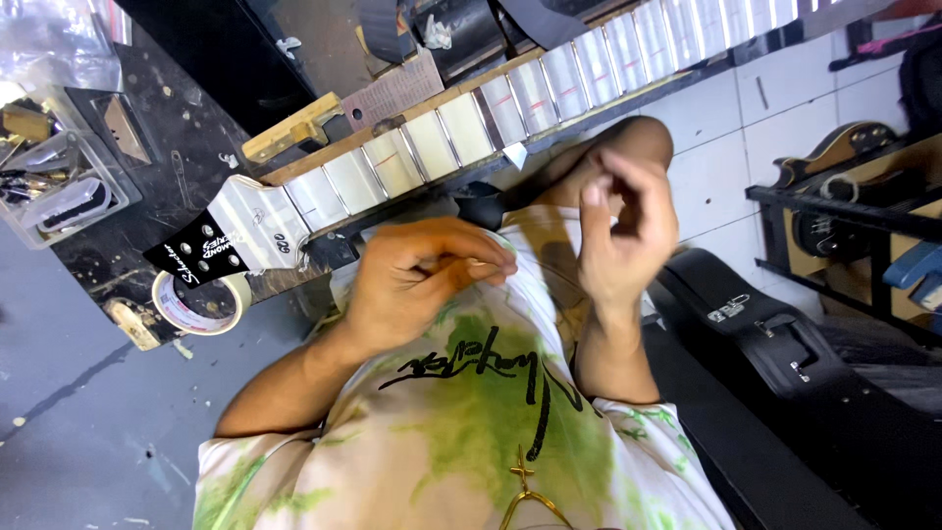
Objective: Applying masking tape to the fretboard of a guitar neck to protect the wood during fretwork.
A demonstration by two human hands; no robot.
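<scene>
A guitar neck (461, 123) lies slanted across a dark workbench, and pale masking tape covers the fretboard between its frets. Its black headstock (196, 257) points lower left. My left hand (422, 275) hovers over my tie-dye shirt just below the neck, thumb and fingertips pinched together; I see nothing clearly between them. My right hand (623, 226) is raised beside my knee, its fingers loosely curled and apart, with nothing in it. A small loose corner of tape (515, 154) sticks out from the neck's edge between the two hands.
A roll of masking tape (196, 304) rests under the headstock at the bench edge. A clear tray of small parts (69, 191) sits far left. A black guitar case (785, 353) lies on the tiled floor at right, and a guitar on a rack (844, 157) stands behind it.
</scene>
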